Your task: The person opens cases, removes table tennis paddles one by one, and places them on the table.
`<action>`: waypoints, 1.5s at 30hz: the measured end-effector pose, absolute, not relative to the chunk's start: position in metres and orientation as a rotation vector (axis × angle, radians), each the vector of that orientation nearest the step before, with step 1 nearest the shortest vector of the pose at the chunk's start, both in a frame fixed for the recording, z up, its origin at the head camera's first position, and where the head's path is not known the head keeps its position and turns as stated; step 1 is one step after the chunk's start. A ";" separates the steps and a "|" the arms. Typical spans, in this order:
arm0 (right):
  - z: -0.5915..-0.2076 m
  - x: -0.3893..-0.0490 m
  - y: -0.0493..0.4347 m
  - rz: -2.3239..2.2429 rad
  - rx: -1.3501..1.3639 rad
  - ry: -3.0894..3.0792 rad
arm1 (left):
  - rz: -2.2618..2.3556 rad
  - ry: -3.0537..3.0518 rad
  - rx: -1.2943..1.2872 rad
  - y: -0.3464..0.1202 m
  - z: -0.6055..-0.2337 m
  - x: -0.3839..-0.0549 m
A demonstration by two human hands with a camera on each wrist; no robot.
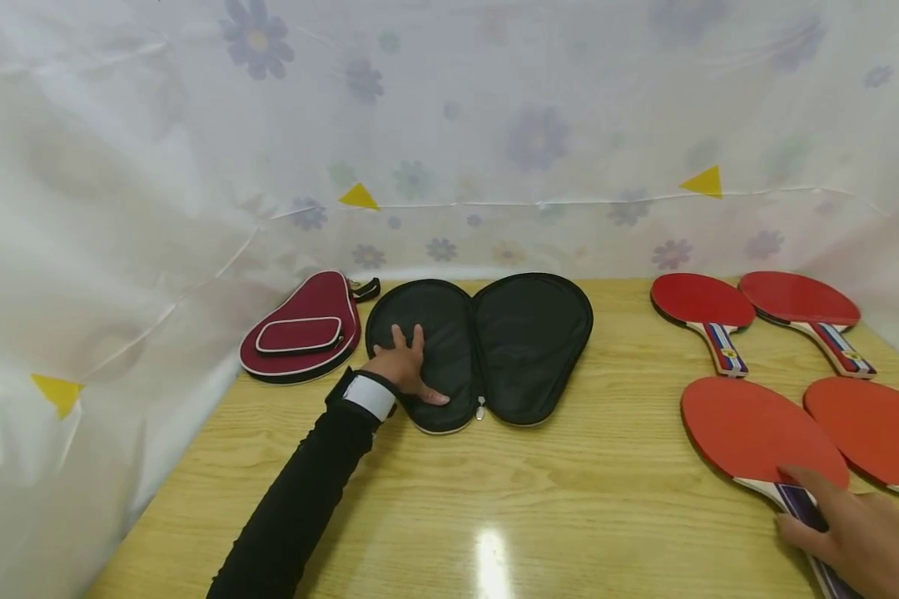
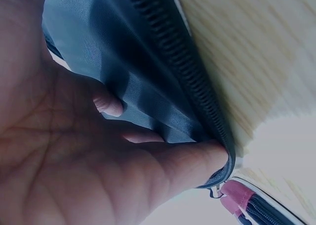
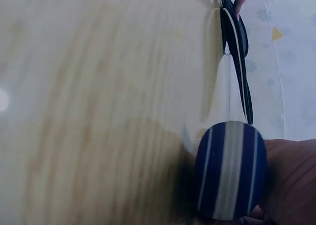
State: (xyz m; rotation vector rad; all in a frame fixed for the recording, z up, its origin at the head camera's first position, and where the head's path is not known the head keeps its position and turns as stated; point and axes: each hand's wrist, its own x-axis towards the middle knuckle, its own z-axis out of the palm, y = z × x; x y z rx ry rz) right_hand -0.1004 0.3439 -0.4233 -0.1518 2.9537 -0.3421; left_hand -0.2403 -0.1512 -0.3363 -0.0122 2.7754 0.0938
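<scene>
A black zippered paddle case (image 1: 532, 349) lies spread open on the table, its two halves side by side. My left hand (image 1: 400, 366) rests on the left half with its fingers straight and spread. In the left wrist view the fingers touch the dark lining, close to the zipper teeth (image 2: 185, 72). At the near right, my right hand (image 1: 861, 524) grips a red table tennis paddle (image 1: 757, 424) by its handle. The blue, white-striped handle end (image 3: 229, 170) faces the right wrist camera.
A dark red paddle case (image 1: 310, 304) with white piping lies left of the black one. Two red paddles, one nearer (image 1: 700, 299) and one farther right (image 1: 797, 298), lie at the back right. Another paddle (image 1: 869, 424) lies beside the held one. Flowered sheeting (image 1: 457, 125) borders the table.
</scene>
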 end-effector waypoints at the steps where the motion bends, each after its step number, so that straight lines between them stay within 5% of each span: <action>1: -0.425 -0.101 0.344 -0.342 -0.154 2.959 | 0.097 2.774 -0.015 -0.152 -0.337 -0.241; 21: -0.382 -0.121 0.324 -0.240 -0.283 3.115 | 0.089 2.768 -0.034 -0.155 -0.339 -0.241; 35: -0.336 -0.166 0.224 -0.461 -0.796 3.149 | 0.091 2.781 -0.008 -0.153 -0.339 -0.241; 45: -0.345 -0.210 0.147 -0.597 -1.023 3.126 | 0.092 2.787 -0.013 -0.152 -0.337 -0.240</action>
